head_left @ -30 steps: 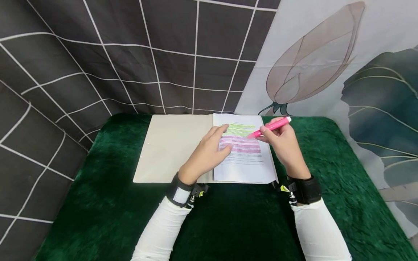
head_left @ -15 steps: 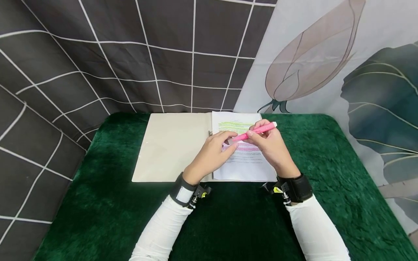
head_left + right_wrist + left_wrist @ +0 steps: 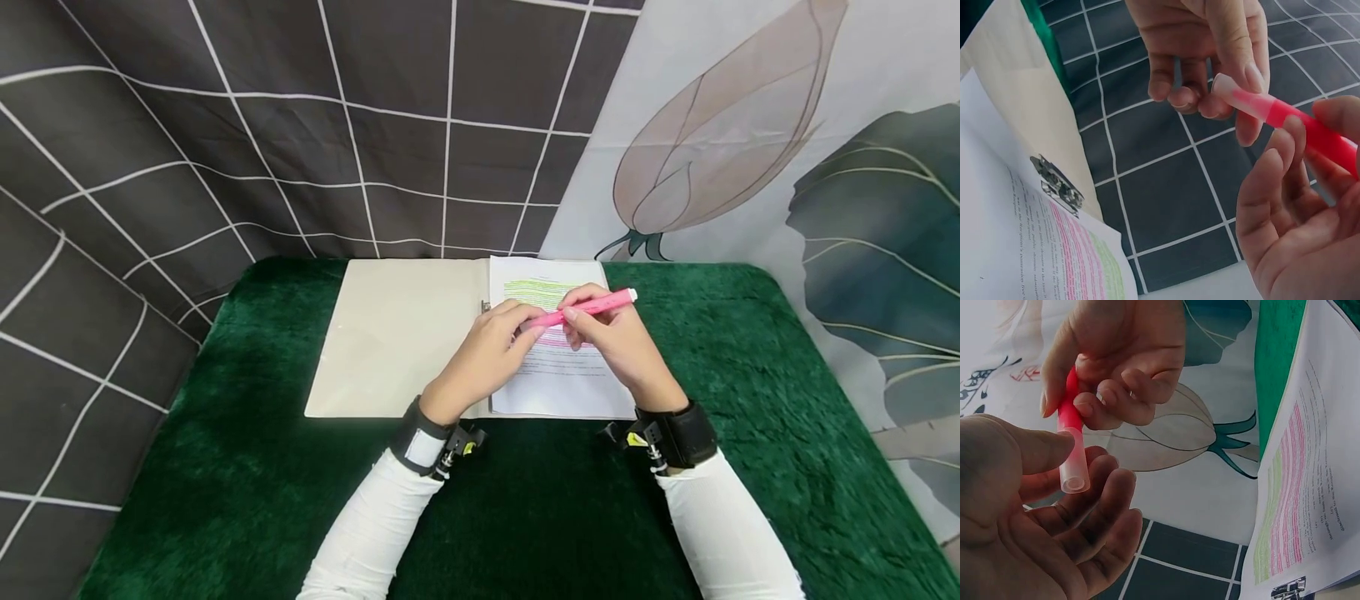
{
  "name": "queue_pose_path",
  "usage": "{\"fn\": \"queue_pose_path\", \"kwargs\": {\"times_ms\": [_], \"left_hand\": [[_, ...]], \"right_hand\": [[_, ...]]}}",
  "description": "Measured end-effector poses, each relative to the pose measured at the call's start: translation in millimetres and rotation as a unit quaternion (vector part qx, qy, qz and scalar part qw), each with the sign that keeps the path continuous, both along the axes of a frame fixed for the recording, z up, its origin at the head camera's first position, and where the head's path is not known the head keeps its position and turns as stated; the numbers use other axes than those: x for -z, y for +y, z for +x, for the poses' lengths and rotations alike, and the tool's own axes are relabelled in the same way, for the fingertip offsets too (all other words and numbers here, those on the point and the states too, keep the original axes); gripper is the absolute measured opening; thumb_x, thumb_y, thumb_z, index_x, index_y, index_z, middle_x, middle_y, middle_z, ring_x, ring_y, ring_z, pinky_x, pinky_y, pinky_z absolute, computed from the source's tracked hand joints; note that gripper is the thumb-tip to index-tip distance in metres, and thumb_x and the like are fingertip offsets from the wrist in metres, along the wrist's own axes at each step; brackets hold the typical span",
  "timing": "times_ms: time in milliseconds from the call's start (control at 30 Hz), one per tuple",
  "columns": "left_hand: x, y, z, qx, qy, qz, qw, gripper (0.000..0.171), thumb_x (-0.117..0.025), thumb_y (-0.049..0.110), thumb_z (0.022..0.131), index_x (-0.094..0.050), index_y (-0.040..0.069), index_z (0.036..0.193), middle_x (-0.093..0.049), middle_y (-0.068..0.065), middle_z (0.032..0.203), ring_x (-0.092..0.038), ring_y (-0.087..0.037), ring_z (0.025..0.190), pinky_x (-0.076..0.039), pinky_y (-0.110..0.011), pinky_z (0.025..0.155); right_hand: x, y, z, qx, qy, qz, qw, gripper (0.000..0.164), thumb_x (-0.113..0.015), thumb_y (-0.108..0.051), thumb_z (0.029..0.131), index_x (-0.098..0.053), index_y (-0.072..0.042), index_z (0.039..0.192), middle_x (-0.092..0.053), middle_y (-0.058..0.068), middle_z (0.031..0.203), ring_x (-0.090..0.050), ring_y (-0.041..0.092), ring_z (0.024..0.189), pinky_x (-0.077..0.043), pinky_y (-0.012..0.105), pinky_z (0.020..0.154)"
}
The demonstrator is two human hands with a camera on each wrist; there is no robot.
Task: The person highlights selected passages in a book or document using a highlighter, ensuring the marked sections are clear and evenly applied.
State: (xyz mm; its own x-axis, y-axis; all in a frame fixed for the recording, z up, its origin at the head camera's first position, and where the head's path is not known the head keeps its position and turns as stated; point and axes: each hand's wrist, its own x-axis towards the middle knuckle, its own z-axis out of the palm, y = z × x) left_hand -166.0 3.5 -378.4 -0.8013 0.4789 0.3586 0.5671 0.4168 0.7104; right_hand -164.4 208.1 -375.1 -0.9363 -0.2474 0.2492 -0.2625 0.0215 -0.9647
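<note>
A pink highlighter [image 3: 606,302] is held between both hands above the sheets of paper [image 3: 558,393]. My right hand [image 3: 626,346] grips its barrel, the white end pointing right. At the other end, my left hand [image 3: 480,354] pinches the translucent cap [image 3: 1074,464] between thumb and forefinger. The left wrist view shows that hand's other fingers loosely bent below the cap. In the right wrist view, the thumb and fingers of the right hand hold the pink barrel [image 3: 1307,132]. Printed lines on the top sheet carry green and pink highlighting, partly hidden by the hands.
The papers lie in an open cream folder [image 3: 397,342] with a metal clip [image 3: 1057,187] at its spine. Dark green plush cloth [image 3: 540,500] covers the table. A dark gridded curtain [image 3: 390,150] and a flower-printed one [image 3: 720,125] stand behind and at the sides.
My right hand has brought the highlighter leftward from over the page's right side to my left hand. The left hand, earlier spread over the page, has pinched the cap end.
</note>
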Motion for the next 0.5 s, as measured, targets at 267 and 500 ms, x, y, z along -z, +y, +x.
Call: {"fn": "queue_pose_path", "kwargs": {"times_ms": [267, 500], "left_hand": [[-4.6, 0.5, 3.4, 0.011, 0.003, -0.016, 0.9998, 0.025, -0.051, 0.024, 0.101, -0.065, 0.009, 0.116, -0.054, -0.002, 0.09, -0.049, -0.013, 0.076, -0.046, -0.028, 0.063], [-6.7, 2.6, 5.9, 0.035, 0.008, -0.048, 0.9982, 0.026, -0.043, 0.025, 0.104, -0.06, 0.009, 0.115, -0.051, -0.002, 0.086, -0.048, -0.013, 0.076, -0.046, -0.027, 0.063]], "right_hand": [[-0.8, -0.5, 1.3, -0.038, -0.019, -0.014, 0.999, 0.007, -0.056, -0.004, 0.097, -0.058, 0.0, 0.102, -0.06, 0.002, 0.07, -0.051, 0.016, 0.056, -0.047, 0.018, 0.049], [1.0, -4.0, 2.0, -0.05, -0.019, -0.015, 0.998, 0.004, -0.057, 0.001, 0.095, -0.056, 0.001, 0.098, -0.055, 0.004, 0.068, -0.047, 0.015, 0.051, -0.045, 0.016, 0.046]]}}
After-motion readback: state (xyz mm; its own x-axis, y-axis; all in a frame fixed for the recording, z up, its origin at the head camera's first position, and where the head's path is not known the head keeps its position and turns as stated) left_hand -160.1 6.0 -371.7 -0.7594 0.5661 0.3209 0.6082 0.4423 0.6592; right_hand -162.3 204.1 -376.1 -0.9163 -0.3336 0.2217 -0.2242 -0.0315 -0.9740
